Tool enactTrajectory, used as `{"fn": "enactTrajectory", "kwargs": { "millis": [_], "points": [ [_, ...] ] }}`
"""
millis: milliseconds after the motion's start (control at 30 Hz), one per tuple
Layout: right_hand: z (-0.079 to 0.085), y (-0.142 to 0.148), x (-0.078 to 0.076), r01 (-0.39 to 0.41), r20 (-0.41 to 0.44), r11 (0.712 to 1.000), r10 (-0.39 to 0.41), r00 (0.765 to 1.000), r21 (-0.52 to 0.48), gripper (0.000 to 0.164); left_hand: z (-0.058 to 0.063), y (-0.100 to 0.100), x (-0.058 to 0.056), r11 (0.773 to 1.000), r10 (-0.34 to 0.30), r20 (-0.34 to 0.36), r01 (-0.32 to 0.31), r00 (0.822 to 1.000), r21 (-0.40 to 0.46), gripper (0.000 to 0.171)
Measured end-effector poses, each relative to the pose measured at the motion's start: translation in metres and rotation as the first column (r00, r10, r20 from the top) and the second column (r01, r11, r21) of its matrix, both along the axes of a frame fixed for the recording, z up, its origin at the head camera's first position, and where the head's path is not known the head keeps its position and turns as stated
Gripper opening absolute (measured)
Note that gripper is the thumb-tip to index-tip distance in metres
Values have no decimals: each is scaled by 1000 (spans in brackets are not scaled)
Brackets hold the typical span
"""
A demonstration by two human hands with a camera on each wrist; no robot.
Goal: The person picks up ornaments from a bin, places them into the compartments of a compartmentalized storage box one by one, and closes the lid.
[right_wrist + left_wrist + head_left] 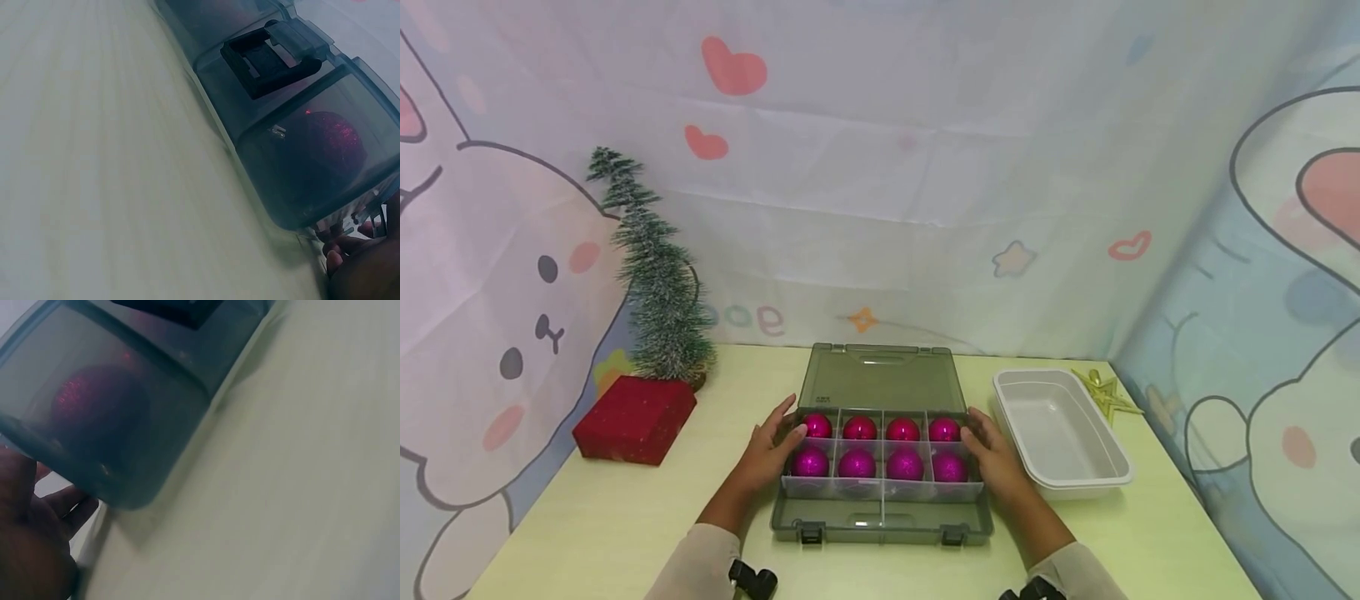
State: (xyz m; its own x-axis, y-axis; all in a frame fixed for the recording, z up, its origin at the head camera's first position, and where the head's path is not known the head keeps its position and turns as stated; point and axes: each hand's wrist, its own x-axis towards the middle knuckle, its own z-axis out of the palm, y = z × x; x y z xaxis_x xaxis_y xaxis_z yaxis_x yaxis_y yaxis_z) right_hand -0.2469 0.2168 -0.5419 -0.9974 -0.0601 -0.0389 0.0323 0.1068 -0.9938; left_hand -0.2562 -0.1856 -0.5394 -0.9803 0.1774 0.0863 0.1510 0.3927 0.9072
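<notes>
A translucent grey compartment box [936,517] stands on the table with its lid [880,375] raised at the back. Two rows of shiny Christmas baubles [906,464] fill its divided cells, pinkish red behind and glittery magenta in front. My left hand [772,450] grips the box's left side, thumb at the rim beside the end bauble. On the opposite side my right hand [996,454] holds it likewise, thumb over the edge. Both wrist views show fingers at the box's end corners and a bauble [334,144] through the clear wall. Black latches [810,533] line the front.
Right of the box stands a white plastic tray [1118,479], with a gold star [1105,393] behind its far corner. A small artificial Christmas tree [662,308] leans at the back left, behind a red block [632,421]. A printed cloth [865,192] hangs behind the table.
</notes>
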Motion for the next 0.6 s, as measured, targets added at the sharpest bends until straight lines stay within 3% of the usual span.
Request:
{"fn": "enactTrajectory", "kwargs": {
  "millis": [367,600],
  "points": [
    [1,-1,1,1,-4,1000,-1,1000,-20,67,-3,1,2,994,-11,53,5,999,112,71],
    [1,0,1,-29,1,996,29,1000,-82,68,-2,-2,0,984,-71,98,54,993,168,73]
  ]
}}
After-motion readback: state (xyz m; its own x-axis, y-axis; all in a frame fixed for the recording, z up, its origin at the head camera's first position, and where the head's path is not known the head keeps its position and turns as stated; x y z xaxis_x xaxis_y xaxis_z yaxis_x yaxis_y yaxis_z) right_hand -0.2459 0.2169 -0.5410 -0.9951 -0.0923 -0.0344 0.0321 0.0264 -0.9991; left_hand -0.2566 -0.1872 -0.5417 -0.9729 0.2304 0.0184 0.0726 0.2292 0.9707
